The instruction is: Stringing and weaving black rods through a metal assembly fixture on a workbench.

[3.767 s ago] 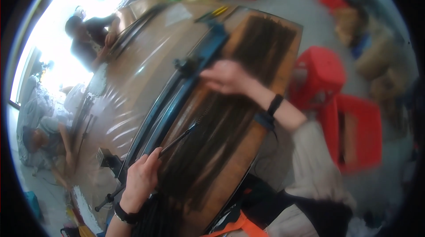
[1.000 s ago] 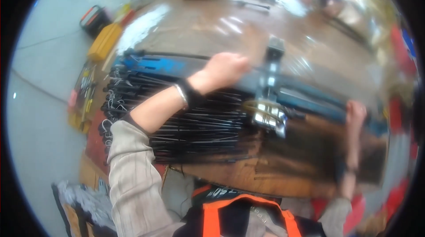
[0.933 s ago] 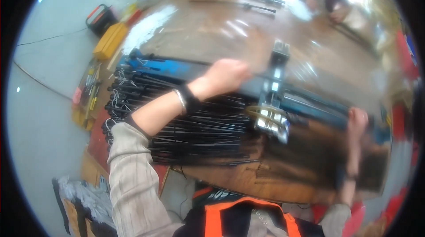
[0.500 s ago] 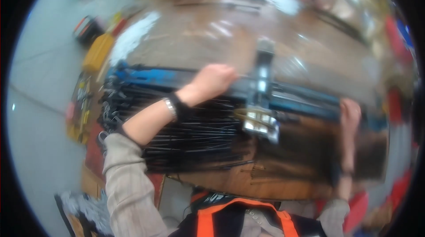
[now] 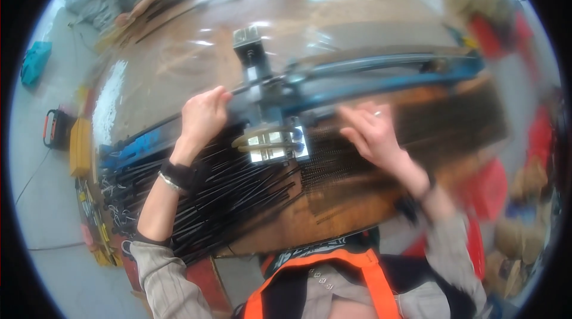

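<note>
My left hand (image 5: 205, 114) is closed in a fist just left of the bench machine's upright metal block (image 5: 253, 51). A thin dark rod (image 5: 240, 89) runs from this fist toward the block. Below the block sits a shiny metal piece (image 5: 277, 146) with a yellowish tube (image 5: 262, 134) looped over it. To the right, my right hand (image 5: 374, 133) hangs over a pile of thin dark rods, fingers loosely stretched toward the machine and nothing seen in them. It is near the machine's long blue rail (image 5: 369, 89), apart from it as far as the blur shows.
Many black rods with looped ends (image 5: 202, 188) lie at the left of the wooden table (image 5: 262, 232). Finer dark rods (image 5: 411, 134) fill its right side. A yellow box (image 5: 80, 146) and a black-and-orange case (image 5: 56, 128) are at the left. Another person's arm (image 5: 146, 0) rests at the far left.
My right hand has come left from the far end of the rail toward the middle, its fingers loosening. My left hand stays closed left of the block. The view has turned and shifted.
</note>
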A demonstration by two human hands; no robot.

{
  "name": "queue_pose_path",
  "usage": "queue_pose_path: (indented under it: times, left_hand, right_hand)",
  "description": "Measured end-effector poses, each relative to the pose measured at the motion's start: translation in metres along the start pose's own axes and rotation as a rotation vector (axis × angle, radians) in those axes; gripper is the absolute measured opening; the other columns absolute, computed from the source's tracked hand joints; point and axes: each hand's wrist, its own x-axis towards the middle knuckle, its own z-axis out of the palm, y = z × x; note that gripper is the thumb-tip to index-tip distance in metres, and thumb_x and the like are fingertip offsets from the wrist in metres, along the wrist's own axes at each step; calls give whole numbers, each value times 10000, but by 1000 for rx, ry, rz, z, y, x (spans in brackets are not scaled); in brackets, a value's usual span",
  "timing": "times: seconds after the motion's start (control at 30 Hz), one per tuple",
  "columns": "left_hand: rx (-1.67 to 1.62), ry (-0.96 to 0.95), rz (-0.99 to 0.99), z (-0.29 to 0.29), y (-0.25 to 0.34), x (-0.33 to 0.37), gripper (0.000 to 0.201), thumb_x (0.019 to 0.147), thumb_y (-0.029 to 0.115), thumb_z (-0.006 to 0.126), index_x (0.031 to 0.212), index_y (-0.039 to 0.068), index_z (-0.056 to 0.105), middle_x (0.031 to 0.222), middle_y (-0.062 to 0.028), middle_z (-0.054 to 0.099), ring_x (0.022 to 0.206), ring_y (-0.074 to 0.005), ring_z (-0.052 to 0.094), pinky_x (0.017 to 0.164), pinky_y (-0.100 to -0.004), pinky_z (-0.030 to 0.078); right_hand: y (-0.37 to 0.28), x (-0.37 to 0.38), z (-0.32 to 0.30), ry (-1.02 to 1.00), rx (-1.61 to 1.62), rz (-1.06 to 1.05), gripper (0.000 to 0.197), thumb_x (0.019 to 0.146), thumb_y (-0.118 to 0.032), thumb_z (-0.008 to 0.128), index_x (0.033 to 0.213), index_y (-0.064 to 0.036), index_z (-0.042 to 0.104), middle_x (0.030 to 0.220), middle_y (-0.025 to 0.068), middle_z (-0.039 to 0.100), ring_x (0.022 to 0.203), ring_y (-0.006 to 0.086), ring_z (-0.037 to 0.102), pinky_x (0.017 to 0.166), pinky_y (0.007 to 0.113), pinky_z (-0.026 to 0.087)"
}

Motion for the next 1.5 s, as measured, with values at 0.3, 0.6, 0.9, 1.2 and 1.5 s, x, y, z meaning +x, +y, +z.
queue_pose_path:
  times: [0.3, 0.6, 0.9, 1.2, 1.5]
  left_hand:
    - [-14, 110, 98, 19, -5, 1, 175, 940, 194, 578, 833, 59, 607, 768, -176, 654, 743, -403, 636, 623, -495, 487]
    - [285, 313, 358, 12, -52, 8, 56, 939, 175, 600, 921, 128, 624, 812, -98, 638, 738, -314, 630, 650, -441, 493]
    - [176, 166, 218, -7, -33, -100, 136, 825, 141, 729, 931, 90, 661, 915, -64, 634, 877, -247, 597, 754, -375, 438]
    - [59, -162, 212, 10, 11, -141, 135, 856, 64, 648, 978, 27, 603, 903, -151, 559, 842, -336, 543, 756, -421, 483]
    - [-33, -261, 243, -16, 26, -144, 293, 790, -64, 542, 1070, -3, 606, 891, -183, 598, 832, -369, 606, 725, -438, 525]
  right_hand:
    - [7, 7, 34, -5, 387, 58, 253, 858, -58, 693, 1107, -48, 652, 903, 146, 642, 869, 322, 616, 726, 382, 479]
    - [-10, -18, 21, -333, 13, -108, 292, 761, -246, 791, 950, -80, 642, 903, 97, 622, 918, 298, 588, 804, 421, 463]
    - [-14, -21, 30, -403, 26, -225, 195, 728, -150, 763, 786, -93, 585, 770, 94, 569, 767, 296, 569, 668, 418, 447]
    - [-30, -1, 28, -597, -69, -241, 172, 729, -90, 656, 888, -71, 593, 847, 94, 626, 846, 275, 622, 699, 402, 502]
    - [-69, -17, 22, -504, -115, -7, 154, 705, -146, 649, 831, -67, 607, 836, 101, 629, 798, 285, 622, 655, 415, 515]
